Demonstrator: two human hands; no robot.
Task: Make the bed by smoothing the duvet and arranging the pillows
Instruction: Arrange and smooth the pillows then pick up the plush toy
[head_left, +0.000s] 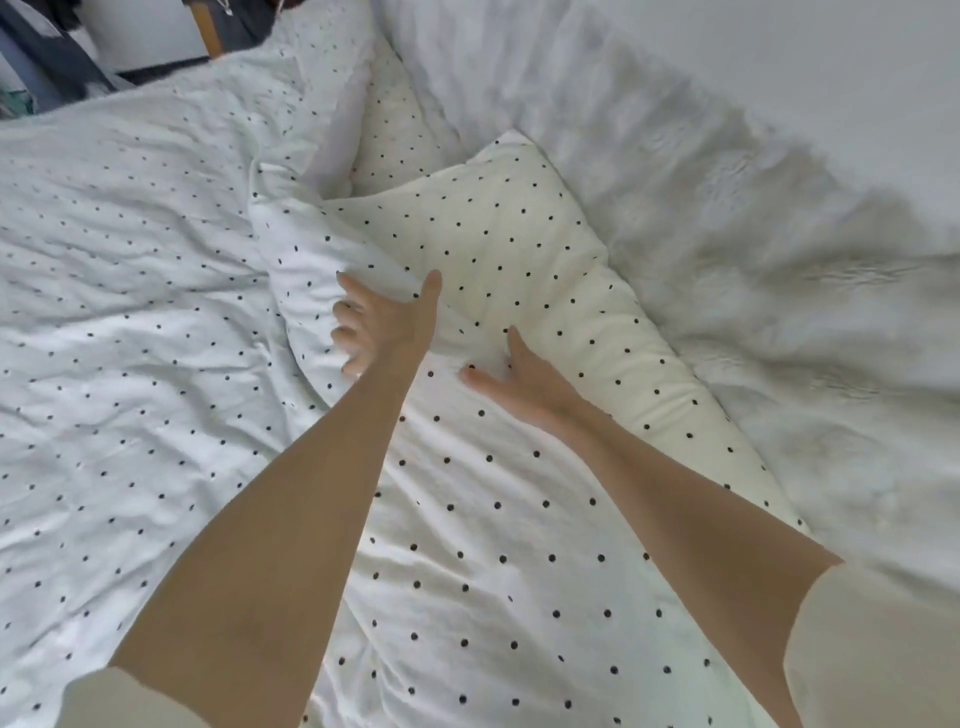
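A white duvet (130, 322) with small black dots covers the bed, wrinkled and folded up into a ridge near the middle. A dotted cream pillow (519, 234) lies to the right of that ridge, and a second dotted pillow (395, 119) shows partly behind it. My left hand (387, 322) has its fingers spread and curled around the folded duvet edge, thumb on the pillow side. My right hand (514, 379) lies flat with its fingers apart on the duvet where it meets the near pillow. Both forearms are bare.
A white fluffy throw (727, 234) runs along the right side against a pale wall (831, 52). At the top left, past the bed edge, stand dark bags or clothing (47, 62) and a wooden post (208, 26).
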